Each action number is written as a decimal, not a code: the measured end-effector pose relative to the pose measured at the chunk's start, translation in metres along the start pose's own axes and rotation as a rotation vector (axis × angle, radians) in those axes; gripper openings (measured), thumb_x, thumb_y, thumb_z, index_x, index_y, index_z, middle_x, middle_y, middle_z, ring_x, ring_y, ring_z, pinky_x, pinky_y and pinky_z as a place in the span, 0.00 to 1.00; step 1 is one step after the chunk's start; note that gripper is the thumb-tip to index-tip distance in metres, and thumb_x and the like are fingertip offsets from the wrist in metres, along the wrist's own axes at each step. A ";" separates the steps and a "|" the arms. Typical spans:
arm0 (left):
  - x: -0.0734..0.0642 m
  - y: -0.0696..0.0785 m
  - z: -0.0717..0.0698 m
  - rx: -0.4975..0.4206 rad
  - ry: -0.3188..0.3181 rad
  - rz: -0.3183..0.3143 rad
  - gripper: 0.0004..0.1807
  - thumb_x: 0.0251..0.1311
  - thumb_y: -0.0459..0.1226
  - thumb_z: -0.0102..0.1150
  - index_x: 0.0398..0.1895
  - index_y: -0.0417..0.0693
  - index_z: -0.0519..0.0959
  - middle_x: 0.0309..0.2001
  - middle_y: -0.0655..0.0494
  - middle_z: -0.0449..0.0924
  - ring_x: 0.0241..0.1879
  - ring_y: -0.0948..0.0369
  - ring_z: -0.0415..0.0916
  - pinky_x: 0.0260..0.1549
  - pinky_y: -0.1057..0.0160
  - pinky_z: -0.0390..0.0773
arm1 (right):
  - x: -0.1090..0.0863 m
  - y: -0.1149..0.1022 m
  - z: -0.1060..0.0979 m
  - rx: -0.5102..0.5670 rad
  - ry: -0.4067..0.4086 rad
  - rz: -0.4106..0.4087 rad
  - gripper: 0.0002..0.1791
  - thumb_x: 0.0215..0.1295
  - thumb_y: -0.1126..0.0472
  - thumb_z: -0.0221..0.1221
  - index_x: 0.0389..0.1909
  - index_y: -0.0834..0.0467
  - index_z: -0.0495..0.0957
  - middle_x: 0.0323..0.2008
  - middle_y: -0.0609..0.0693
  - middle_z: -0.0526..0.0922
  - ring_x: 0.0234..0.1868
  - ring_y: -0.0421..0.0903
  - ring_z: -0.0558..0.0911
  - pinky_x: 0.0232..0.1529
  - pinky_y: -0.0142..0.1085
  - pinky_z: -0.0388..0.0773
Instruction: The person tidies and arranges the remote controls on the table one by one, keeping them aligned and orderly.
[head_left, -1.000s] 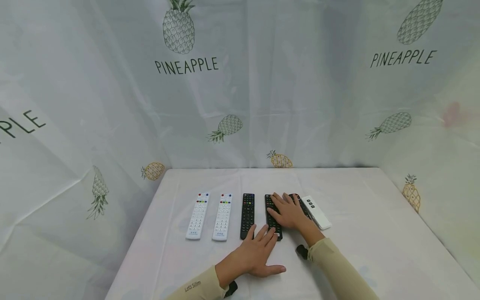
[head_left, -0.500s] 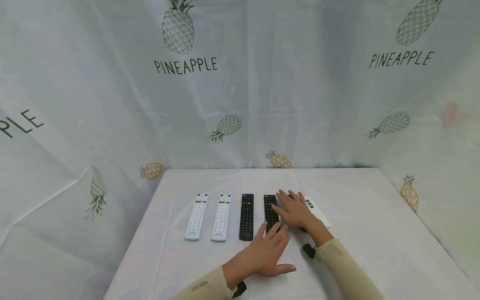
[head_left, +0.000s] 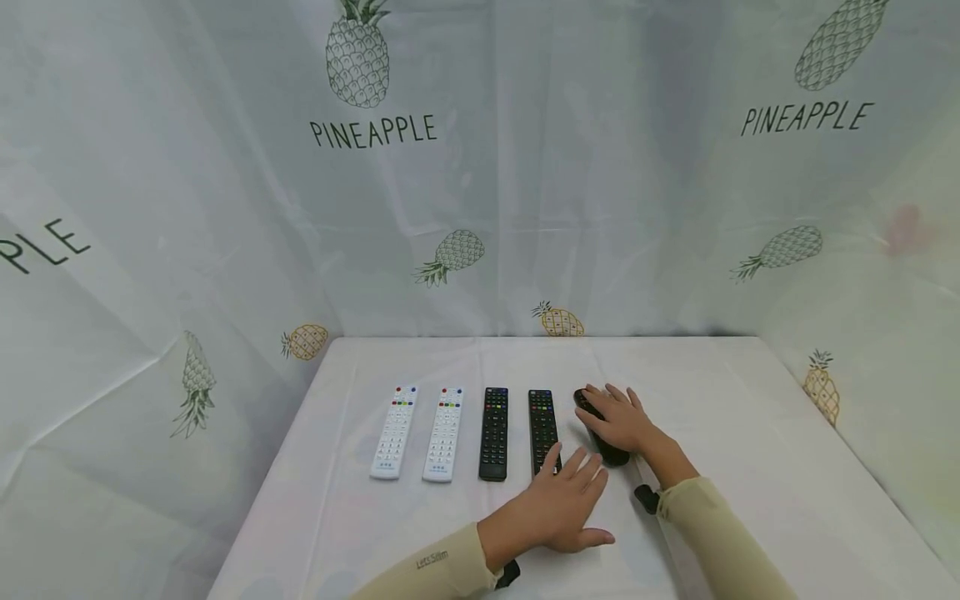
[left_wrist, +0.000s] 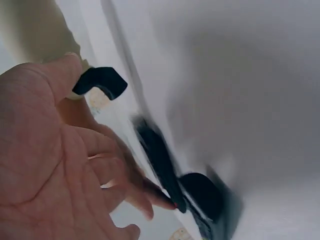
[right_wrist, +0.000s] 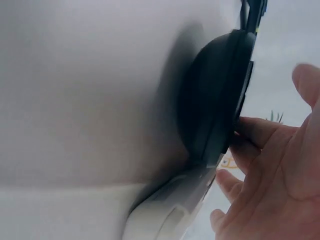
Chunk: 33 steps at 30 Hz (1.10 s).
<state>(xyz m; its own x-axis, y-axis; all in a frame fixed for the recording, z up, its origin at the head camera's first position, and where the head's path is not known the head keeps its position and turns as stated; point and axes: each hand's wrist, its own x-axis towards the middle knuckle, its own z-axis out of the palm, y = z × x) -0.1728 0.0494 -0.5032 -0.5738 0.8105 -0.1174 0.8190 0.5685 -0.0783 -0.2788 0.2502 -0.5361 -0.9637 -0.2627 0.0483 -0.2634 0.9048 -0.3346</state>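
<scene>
My right hand (head_left: 621, 419) lies over a rounded black remote control (head_left: 612, 455) with fingers extended, covering much of it. In the right wrist view, a fingertip meets the upper face of that black remote (right_wrist: 212, 100), and a white remote (right_wrist: 160, 222) lies close beside it. The head view hides this white remote behind the right hand and forearm. My left hand (head_left: 558, 508) is spread, palm down, fingertips by the lower end of a slim black remote (head_left: 543, 429). The left wrist view shows its palm (left_wrist: 37, 170) with nothing held.
Left of the hands lie another black remote (head_left: 493, 433) and two white remotes, one nearer (head_left: 443, 433) and one farther left (head_left: 393, 433). All rest on a white cloth-covered table (head_left: 337, 533). A pineapple-print curtain (head_left: 562, 183) rises behind it.
Both hands have shifted right. The right hand has moved off the slim black remote to the rounded one, uncovering its top. The white remote at the right has become hidden.
</scene>
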 end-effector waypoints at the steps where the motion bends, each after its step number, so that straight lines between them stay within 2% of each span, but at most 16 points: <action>1: 0.003 0.002 -0.001 0.009 -0.008 -0.004 0.46 0.65 0.71 0.31 0.78 0.55 0.55 0.79 0.57 0.49 0.79 0.55 0.43 0.73 0.43 0.52 | 0.000 0.001 0.000 -0.006 -0.014 0.009 0.36 0.75 0.37 0.42 0.71 0.60 0.67 0.71 0.60 0.67 0.73 0.69 0.58 0.70 0.69 0.41; 8: 0.030 0.013 -0.004 0.060 -0.131 -0.101 0.49 0.60 0.76 0.30 0.79 0.60 0.52 0.79 0.62 0.47 0.79 0.58 0.43 0.74 0.45 0.50 | 0.002 0.002 -0.004 0.002 -0.065 0.034 0.34 0.79 0.41 0.35 0.71 0.60 0.66 0.72 0.58 0.66 0.74 0.69 0.56 0.71 0.68 0.39; 12: 0.041 0.016 -0.002 0.077 -0.175 -0.142 0.51 0.58 0.77 0.28 0.79 0.61 0.50 0.79 0.64 0.45 0.79 0.60 0.42 0.74 0.46 0.49 | 0.000 0.003 -0.006 0.015 -0.087 0.048 0.35 0.79 0.40 0.32 0.72 0.60 0.65 0.73 0.59 0.64 0.74 0.69 0.55 0.71 0.68 0.38; 19: 0.050 0.018 0.000 0.068 -0.199 -0.185 0.51 0.57 0.78 0.30 0.79 0.64 0.49 0.79 0.67 0.43 0.79 0.62 0.41 0.74 0.47 0.48 | -0.001 0.000 -0.007 -0.003 -0.093 0.050 0.32 0.79 0.44 0.35 0.71 0.60 0.66 0.73 0.59 0.64 0.75 0.69 0.54 0.71 0.69 0.37; 33: 0.059 0.020 0.003 0.089 -0.196 -0.168 0.52 0.56 0.79 0.28 0.79 0.65 0.46 0.80 0.69 0.38 0.80 0.63 0.36 0.75 0.47 0.47 | -0.001 -0.003 -0.006 -0.024 -0.090 0.036 0.31 0.79 0.45 0.38 0.72 0.60 0.65 0.73 0.58 0.64 0.75 0.69 0.55 0.70 0.69 0.38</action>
<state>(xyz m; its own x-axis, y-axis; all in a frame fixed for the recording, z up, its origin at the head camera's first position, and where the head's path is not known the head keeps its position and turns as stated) -0.1907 0.1079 -0.5149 -0.6976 0.6580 -0.2837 0.7140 0.6715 -0.1983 -0.2773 0.2495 -0.5296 -0.9650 -0.2578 -0.0486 -0.2305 0.9218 -0.3115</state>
